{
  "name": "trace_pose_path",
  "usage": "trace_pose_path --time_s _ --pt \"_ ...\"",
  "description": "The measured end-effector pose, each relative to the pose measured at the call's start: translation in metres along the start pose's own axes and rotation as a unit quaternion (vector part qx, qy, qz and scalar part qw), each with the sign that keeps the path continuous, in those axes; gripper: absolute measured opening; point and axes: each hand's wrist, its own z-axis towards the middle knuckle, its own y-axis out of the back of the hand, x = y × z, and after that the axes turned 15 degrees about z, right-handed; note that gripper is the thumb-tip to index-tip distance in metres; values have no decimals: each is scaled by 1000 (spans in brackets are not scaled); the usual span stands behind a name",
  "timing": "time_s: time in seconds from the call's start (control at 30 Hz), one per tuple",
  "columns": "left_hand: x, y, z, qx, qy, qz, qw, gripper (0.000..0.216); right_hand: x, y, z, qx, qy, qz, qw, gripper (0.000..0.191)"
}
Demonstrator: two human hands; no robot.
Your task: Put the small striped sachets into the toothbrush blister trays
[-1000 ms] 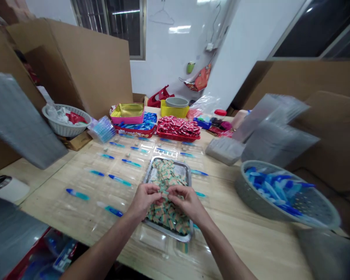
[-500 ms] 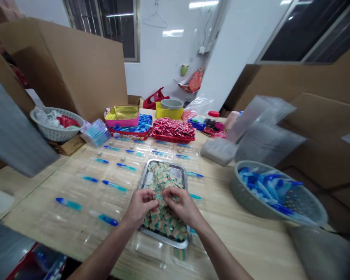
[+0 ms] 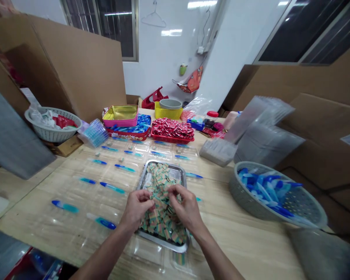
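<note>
A metal tray (image 3: 179,170) lies on the table in front of me, heaped with small striped green and orange blocks (image 3: 163,227). Over the left side of the heap is my left hand (image 3: 137,206), its thumb and fingers closed in a pinch. My right hand (image 3: 186,206) is over the right side, also pinched, a short gap from the left. Whatever either pinch holds is too small or hidden to make out. Clear plastic blister trays around the metal tray hold blue pen-like pieces (image 3: 112,187). One striped block (image 3: 179,258) sits in clear plastic just below the tray.
At the right stands a grey basket (image 3: 236,194) of blue pieces, with clear plastic packs (image 3: 218,151) behind it. A red tray (image 3: 172,139) of shiny red packets and a pink tin (image 3: 121,121) stand at the back. Cardboard (image 3: 84,70) rises on the left.
The hands have drawn slightly apart over the heap, the right one shifting a little to the right. Both stay pinched. The whole view has shifted slightly.
</note>
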Motion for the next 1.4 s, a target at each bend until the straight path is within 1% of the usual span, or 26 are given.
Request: trace_pose_path --time_s 0.17,0.23,0.3,0.37,0.4,0.53,0.63,0.7,0.8,0.93,1.03,1.13,1.27,1.4 --pt "1 -1 -1 -3 7 -50 999 21 2 4 -2 52 20 -30 998 14" --pt "1 -2 -1 4 2 -61 998 22 3 3 -5 66 8 -17 998 10" --pt "2 -2 -1 4 -5 -55 998 20 1 4 -6 62 -3 -2 998 5" --pt "5 0 0 -3 -11 -38 999 19 -1 8 -5 47 -8 1 999 10" --pt "7 1 0 -6 -15 -28 999 18 -3 10 -4 51 -12 -2 999 12" --pt "11 4 2 -4 -35 -7 999 19 -5 16 -3 100 -17 -26 995 11" --pt "11 3 0 15 -60 6 998 18 0 10 -6 114 8 -24 993 28" --pt "11 4 -3 38 -82 29 995 18 4 2 -10 129 20 -18 991 32" --pt "13 7 -10 63 -106 103 987 22 6 -9 -15 141 25 -31 989 25" --pt "14 13 -18 33 -126 244 961 26 2 -21 -21 160 41 -68 984 22" --pt "14 14 -22 24 -134 301 944 32 0 -24 -25 170 40 -82 981 24" --pt "14 13 -24 28 -126 312 941 34 -1 -25 -27 177 29 -77 981 27" --pt "13 12 -25 35 -110 277 954 35 0 -24 -29 173 31 -65 982 30" --pt "12 12 -26 31 -117 277 953 38 0 -23 -28 167 35 -60 984 32"
